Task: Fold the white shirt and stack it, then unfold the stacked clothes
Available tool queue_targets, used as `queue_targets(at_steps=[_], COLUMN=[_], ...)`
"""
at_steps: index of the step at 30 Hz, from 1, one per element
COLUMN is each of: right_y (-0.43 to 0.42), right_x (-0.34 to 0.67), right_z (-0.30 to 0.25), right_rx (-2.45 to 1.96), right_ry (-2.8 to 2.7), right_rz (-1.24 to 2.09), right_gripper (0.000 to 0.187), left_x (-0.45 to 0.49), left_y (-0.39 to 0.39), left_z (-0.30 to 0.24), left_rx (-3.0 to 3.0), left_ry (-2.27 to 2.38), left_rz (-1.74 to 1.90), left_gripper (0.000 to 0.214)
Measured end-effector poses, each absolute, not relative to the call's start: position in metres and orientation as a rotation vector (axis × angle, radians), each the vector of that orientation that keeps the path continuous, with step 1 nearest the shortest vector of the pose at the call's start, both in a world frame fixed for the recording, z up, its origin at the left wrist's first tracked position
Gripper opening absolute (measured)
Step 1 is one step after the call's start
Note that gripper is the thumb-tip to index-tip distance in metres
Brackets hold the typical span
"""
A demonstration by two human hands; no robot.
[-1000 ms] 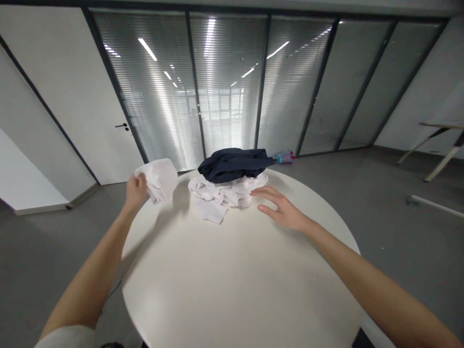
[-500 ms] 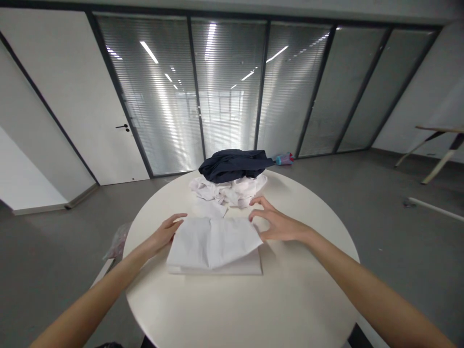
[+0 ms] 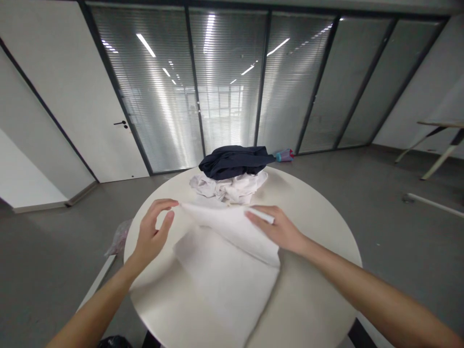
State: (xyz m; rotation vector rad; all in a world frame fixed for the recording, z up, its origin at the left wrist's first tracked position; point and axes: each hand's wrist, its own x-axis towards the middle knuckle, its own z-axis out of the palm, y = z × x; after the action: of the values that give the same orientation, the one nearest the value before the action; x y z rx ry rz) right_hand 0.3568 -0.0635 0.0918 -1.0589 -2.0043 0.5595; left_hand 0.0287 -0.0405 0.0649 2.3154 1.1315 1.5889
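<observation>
A white folded cloth (image 3: pixel 228 270), perhaps a garment, is partly lifted off the round white table (image 3: pixel 308 295), its near part hanging toward me. My right hand (image 3: pixel 277 227) grips its upper right edge, with the fold between thumb and fingers. On the other side, my left hand (image 3: pixel 154 229) has thumb and fingers apart in a C shape. Its fingertips are at the cloth's far left corner; whether they touch it I cannot tell.
Behind the cloth lies a crumpled white fabric heap (image 3: pixel 232 187) with a dark navy garment (image 3: pixel 235 162) on top. A blue and pink object (image 3: pixel 284 155) shows past the table's far edge. A clear plastic bag (image 3: pixel 119 239) is at the left. Another table (image 3: pixel 440 124) stands far right.
The folded cloth has been raised and turned, and its near part now reaches farther toward me. My right hand has closed on its edge. My left hand has moved up and left.
</observation>
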Motion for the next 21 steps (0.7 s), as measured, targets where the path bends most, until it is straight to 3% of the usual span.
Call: queue_targets(at_steps=[2,6,9,13,17,19,21], right_y=[-0.063,-0.061,-0.067,-0.086,-0.098,-0.097,-0.090], right_x=[0.379,0.455,0.503,0.501,0.454,0.438,0.434], right_z=[0.100,0.087,0.064,0.049,0.046,0.045,0.047], right_rx=[-1.179,-1.473,-1.805,-1.671,-1.536,-1.575,-1.612], right_ry=[-1.730,-1.739,-1.860,-2.054,-2.432,-2.468,-2.409], right_rz=[0.532,0.321,0.212,0.150,0.360,0.295,0.258], right_gripper=[0.037,0.045,0.036,0.038,0.055,0.044,0.028], left_x=[0.041,0.064,0.077,0.100,0.136,0.149,0.153], left_y=[-0.052,-0.067,-0.067,-0.062,-0.054,-0.050,-0.047], left_z=[0.059,0.046,0.047,0.061,0.060,0.055,0.053], left_rx=[2.486,2.895,2.935,2.910,2.983,3.000,3.000], left_ry=[0.997,0.590,0.482,0.459,0.279,0.254,0.287], left_rz=[1.536,0.616,0.254,0.208,0.175,0.150,0.155], left_gripper=[0.022,0.037,0.048,0.038,0.064,0.074,0.066])
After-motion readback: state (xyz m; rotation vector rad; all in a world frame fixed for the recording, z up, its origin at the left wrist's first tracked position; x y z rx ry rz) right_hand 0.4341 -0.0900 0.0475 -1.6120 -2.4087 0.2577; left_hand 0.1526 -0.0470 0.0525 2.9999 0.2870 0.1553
